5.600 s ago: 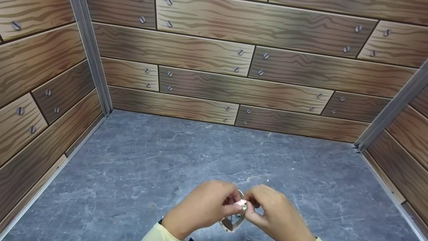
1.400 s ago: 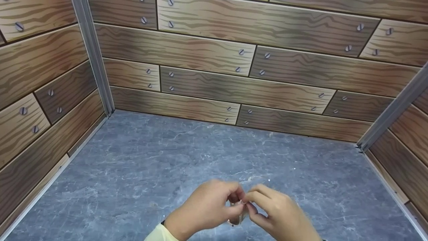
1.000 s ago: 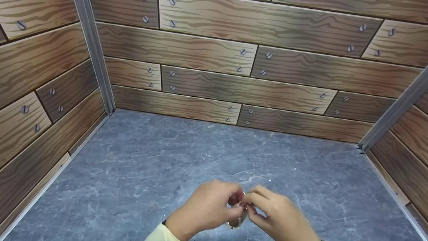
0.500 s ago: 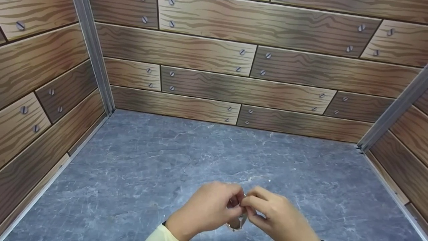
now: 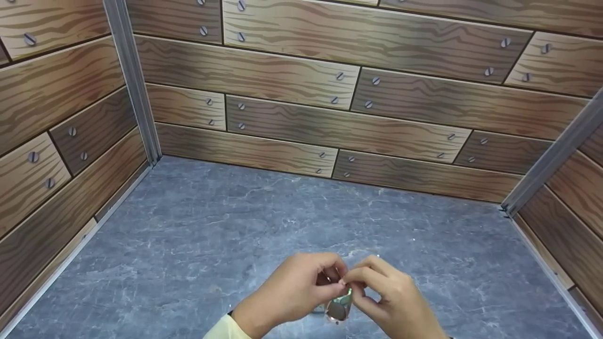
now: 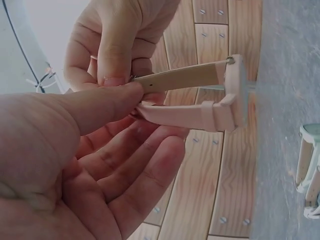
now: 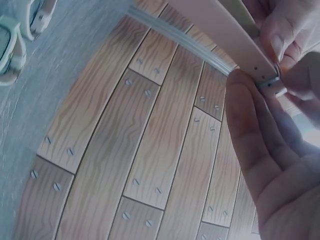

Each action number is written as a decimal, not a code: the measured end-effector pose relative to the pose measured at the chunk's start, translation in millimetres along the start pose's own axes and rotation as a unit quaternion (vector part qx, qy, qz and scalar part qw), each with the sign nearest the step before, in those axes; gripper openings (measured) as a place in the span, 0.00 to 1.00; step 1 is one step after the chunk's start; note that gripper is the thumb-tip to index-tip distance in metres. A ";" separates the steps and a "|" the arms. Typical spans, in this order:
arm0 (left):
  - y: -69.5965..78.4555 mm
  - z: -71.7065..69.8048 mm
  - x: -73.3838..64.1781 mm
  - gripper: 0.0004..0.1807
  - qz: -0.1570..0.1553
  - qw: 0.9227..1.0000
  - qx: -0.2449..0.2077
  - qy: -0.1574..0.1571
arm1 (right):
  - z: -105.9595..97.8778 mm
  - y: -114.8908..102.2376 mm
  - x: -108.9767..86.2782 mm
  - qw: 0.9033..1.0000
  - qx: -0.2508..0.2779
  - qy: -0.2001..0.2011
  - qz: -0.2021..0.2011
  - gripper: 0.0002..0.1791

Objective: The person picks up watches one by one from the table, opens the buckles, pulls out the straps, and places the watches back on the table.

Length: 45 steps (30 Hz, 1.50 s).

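A wristwatch with a pale pink strap hangs between my two hands. Its case points down toward the tabletop, and both strap halves run up to the fingers. My left hand pinches the strap between thumb and fingers. Opposite it, my right hand pinches the strap end close to the metal buckle. In the right wrist view, the holed strap end lies at the buckle, partly covered by fingertips. From the head, the lower loop of the watch shows beneath the hands.
Below the hands, a mint-green watch lies on the grey marbled tabletop, with another pale watch beside it. Wood-patterned walls with metal corner posts enclose the back and sides.
Both hands stay close together, holding the watch throughout. Over the last half second the right hand's fingers spread slightly, and the loop swung a little right, showing green behind it.
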<state>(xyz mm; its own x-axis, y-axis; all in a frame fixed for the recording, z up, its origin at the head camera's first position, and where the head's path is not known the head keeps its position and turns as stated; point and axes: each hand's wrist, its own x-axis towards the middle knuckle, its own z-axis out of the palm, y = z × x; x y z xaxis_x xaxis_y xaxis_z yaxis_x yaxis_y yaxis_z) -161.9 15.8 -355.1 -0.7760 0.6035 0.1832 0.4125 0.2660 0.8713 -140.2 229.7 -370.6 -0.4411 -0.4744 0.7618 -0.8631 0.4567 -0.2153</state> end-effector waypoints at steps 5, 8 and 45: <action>1.4 1.0 -0.1 0.05 0.005 0.999 -0.038 0.026 | 1.6 -1.8 3.9 0.998 0.039 0.035 0.025 0.24; 2.2 2.3 0.0 0.05 0.011 0.997 -0.071 0.034 | 1.9 -4.5 4.1 0.994 0.070 0.054 0.064 0.24; 7.2 -0.8 0.7 0.02 0.002 0.998 -0.049 0.043 | -9.4 -10.4 3.9 0.970 0.139 -0.029 0.195 0.17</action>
<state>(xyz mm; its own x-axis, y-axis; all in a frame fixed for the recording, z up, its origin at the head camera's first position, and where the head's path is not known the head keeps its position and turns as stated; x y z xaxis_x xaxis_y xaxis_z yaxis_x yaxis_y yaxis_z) -159.8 17.5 -348.3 -0.8143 0.5364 0.2218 0.3706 0.1862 0.9099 -130.6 230.2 -359.6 -0.7537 -0.3520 0.5551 -0.6572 0.3935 -0.6428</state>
